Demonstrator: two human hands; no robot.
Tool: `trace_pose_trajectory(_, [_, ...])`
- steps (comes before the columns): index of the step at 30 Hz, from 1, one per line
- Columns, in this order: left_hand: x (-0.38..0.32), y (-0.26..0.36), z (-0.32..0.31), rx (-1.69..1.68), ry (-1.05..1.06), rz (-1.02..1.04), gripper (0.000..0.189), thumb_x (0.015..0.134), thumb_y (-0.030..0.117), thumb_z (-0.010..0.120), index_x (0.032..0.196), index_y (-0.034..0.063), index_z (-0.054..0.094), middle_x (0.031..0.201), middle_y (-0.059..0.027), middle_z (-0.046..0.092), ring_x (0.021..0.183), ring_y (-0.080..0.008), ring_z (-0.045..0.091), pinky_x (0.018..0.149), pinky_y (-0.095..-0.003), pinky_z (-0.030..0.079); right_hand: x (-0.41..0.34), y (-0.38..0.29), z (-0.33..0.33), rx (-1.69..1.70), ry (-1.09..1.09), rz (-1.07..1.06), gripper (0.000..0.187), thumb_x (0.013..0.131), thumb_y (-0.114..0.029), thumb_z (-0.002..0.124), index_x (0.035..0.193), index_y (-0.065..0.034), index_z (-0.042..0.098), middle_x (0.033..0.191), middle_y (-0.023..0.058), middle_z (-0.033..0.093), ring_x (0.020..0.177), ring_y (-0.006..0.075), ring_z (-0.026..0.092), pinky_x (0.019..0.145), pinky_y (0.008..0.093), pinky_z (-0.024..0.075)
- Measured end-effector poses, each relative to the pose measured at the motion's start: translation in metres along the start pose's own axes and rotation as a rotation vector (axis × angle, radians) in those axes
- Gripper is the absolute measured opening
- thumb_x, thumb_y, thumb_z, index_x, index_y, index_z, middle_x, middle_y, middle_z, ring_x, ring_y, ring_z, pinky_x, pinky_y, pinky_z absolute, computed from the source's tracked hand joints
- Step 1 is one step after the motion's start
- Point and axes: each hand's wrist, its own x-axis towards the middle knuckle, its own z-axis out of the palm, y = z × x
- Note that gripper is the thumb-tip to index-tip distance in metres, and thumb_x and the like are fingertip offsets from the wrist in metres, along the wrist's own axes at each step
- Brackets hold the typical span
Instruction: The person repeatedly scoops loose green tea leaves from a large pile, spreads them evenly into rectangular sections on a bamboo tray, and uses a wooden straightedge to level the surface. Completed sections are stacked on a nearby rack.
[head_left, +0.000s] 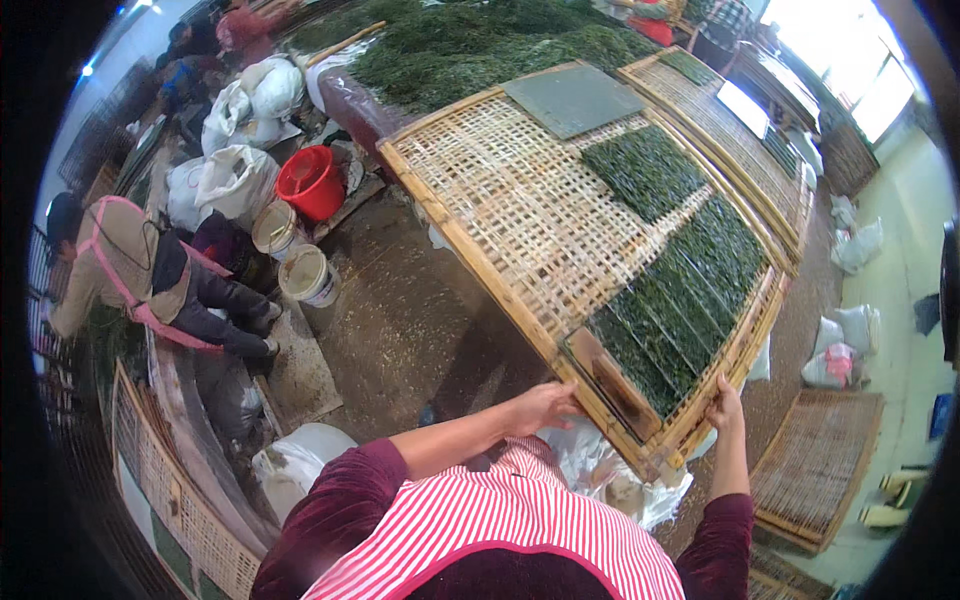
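Note:
My left hand (546, 405) grips the near left edge of a woven bamboo drying rack (495, 210) with a wooden frame. On the rack's near right edge, my right hand (724, 405) has its fingers over the frame. A brown wooden bar (615, 382) lies at the near corner between my hands. Beside it spreads a dark green layer (686, 307), seemingly seaweed, crossed by thin straight lines. Farther along are a wet green square (643, 171) of like material and a flat grey-green board (574, 100). The undersides of both hands are partly hidden.
A green heap (480, 45) lies beyond the rack, next to a second bamboo rack (720, 127). At left are a red bucket (311, 184), a white pail (309, 276) and a person (150, 277) bending over. White sacks (840, 337) and another rack (817, 457) stand at right.

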Motion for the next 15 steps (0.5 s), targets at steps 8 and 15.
trace_pose_trajectory(8, [0.067,-0.009,-0.052,0.307,-0.138,-0.216,0.068,0.102,0.057,0.049,0.144,0.0037,0.049,0.149,-0.0148,0.05,0.141,-0.0282,0.042,0.11,-0.0482,0.039,0.011,-0.023,-0.007,-0.321,0.236,-0.002,0.029,0.099,-0.037,0.063,0.11,-0.01,0.064,0.083,-0.0007,0.062,0.074,0.0159,0.065,0.056,0.0318,0.0557])
trace_pose_trajectory(15, [0.032,0.109,-0.115,0.955,-0.182,-0.123,0.041,0.102,0.032,0.057,0.124,-0.0007,0.065,0.113,-0.0125,0.073,0.1,-0.0211,0.07,0.092,-0.0345,0.054,0.004,-0.009,0.035,-0.671,0.461,-0.261,0.022,0.099,-0.029,0.063,0.107,-0.0087,0.064,0.072,-0.0027,0.058,0.053,0.0108,0.058,0.044,0.0259,0.048])
